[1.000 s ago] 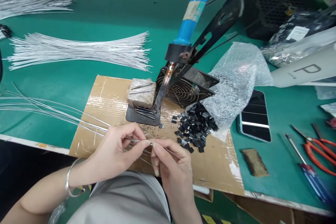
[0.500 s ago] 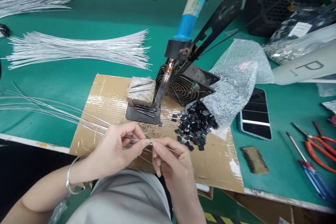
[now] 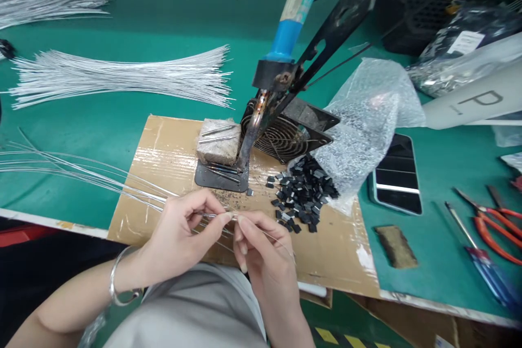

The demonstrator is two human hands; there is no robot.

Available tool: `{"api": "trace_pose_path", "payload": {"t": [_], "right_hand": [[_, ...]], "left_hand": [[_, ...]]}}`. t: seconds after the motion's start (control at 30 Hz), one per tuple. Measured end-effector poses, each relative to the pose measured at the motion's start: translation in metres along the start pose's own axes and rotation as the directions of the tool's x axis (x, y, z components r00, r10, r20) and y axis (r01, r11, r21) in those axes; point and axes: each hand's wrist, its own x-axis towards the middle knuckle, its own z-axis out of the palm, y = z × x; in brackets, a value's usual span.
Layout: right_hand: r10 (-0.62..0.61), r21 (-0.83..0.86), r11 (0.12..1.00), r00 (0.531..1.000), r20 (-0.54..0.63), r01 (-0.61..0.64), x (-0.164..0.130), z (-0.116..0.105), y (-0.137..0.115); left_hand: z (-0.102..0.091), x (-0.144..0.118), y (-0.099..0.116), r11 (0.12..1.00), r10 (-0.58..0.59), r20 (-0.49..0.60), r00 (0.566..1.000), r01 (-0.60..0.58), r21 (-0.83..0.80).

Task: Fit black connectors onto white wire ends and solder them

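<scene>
In the head view, the left hand [image 3: 183, 234] is gripping thin silvery wires [image 3: 141, 191] between its thumb and forefinger at the near side of a cardboard sheet [image 3: 338, 261]. The wires are running out leftward from under that hand, fanning across the cardboard and onto the green table [image 3: 61, 125]. The right hand [image 3: 265, 250] is pinching right beside it, thumb against forefinger, with a fine strand trailing over its fingers toward the right; exactly what is sitting between the two fingertip pairs is too small to tell. A bracelet [image 3: 112, 283] is circling the left wrist.

Beyond the hands, a blue-handled soldering iron [image 3: 287, 27] is slanting down, its tip end reaching beside a worn block [image 3: 219, 144] with metal rods lying on top. A black fan [image 3: 281, 138] is standing just behind the iron. Small black pieces [image 3: 304, 196] are lying heaped to the right, spilling by a clear plastic bag [image 3: 359, 119]. Farther right, a phone [image 3: 395, 171], a brown pad [image 3: 395, 246], a screwdriver [image 3: 485, 269] and orange-handled pliers [image 3: 489, 234] are resting on the table. On the far left, a thick wire bundle [image 3: 122, 79] is lying sideways.
</scene>
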Motion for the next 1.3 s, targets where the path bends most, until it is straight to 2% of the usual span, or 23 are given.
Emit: {"api": "trace_pose_path", "payload": {"t": [0.2, 0.5, 0.77, 1.17, 1.3], "right_hand": [[-0.010, 0.014, 1.000, 0.999, -0.037, 0.011, 0.000, 0.003, 0.003], [-0.010, 0.020, 1.000, 1.000, -0.028, 0.010, 0.000, 0.003, 0.005], [-0.019, 0.014, 1.000, 0.998, -0.054, 0.019, 0.000, 0.004, 0.005], [-0.072, 0.019, 0.997, 0.994, -0.083, 0.074, 0.000, 0.007, 0.009], [-0.035, 0.009, 0.999, 0.996, -0.087, 0.035, 0.001, 0.007, 0.008]], "left_hand": [[0.004, 0.000, -0.001, 0.997, 0.077, -0.067, 0.995, -0.075, 0.019], [0.008, -0.002, -0.003, 0.998, -0.002, -0.066, 0.998, -0.001, -0.056], [0.009, -0.004, -0.005, 0.999, 0.026, -0.096, 0.995, -0.030, -0.035], [0.014, -0.005, -0.009, 0.995, -0.032, -0.125, 0.992, 0.020, -0.097], [0.013, -0.005, -0.009, 0.993, -0.041, -0.129, 0.991, 0.026, -0.114]]}}
